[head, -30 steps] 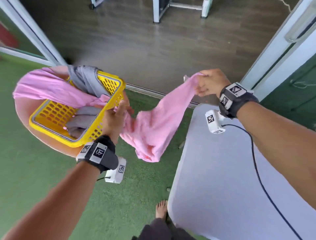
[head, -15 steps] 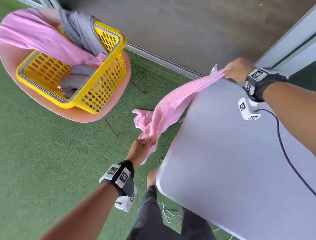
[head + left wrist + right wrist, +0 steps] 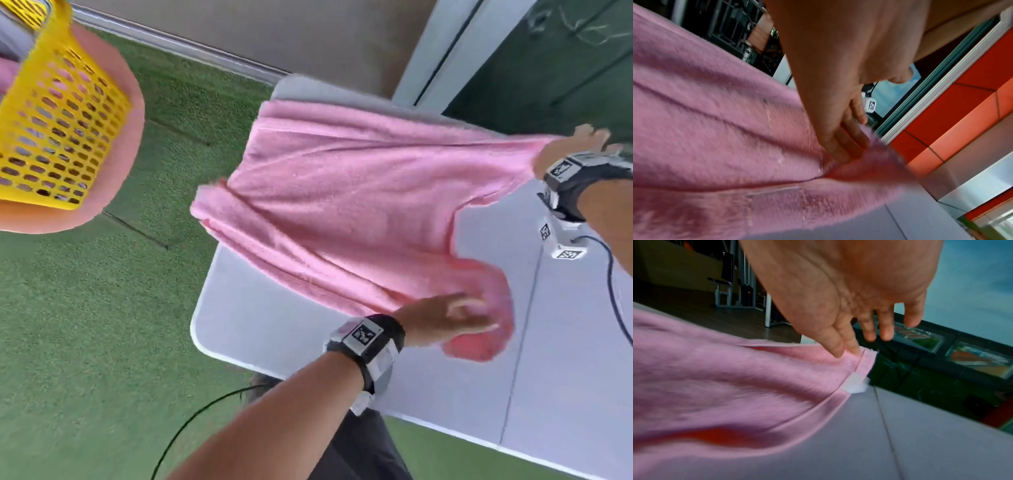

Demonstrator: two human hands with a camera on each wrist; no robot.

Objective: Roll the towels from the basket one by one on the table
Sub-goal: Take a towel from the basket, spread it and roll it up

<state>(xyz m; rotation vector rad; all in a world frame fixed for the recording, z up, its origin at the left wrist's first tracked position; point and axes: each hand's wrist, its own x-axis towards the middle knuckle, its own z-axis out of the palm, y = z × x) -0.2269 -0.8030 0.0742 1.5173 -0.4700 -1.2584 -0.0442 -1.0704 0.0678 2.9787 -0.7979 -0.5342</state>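
A pink towel (image 3: 342,192) is stretched above the white table (image 3: 565,359), its left part hanging past the table's left edge. My right hand (image 3: 579,144) pinches its far right corner between thumb and forefinger, as the right wrist view shows (image 3: 846,350), beside a white label (image 3: 855,384). My left hand (image 3: 459,318) grips the near corner, where the cloth (image 3: 715,129) bunches under the fingers (image 3: 846,142). The yellow basket (image 3: 58,123) sits on a pink round seat (image 3: 113,192) at the upper left.
Green turf (image 3: 85,325) covers the floor left of the table. A black cable (image 3: 613,284) runs from my right wrist over the table. A metal door frame (image 3: 445,51) and dark green wall stand behind the table.
Both hands have carried the towel from beside the basket to over the table and spread it wide. My left hand moved from the table's left edge to above its surface.
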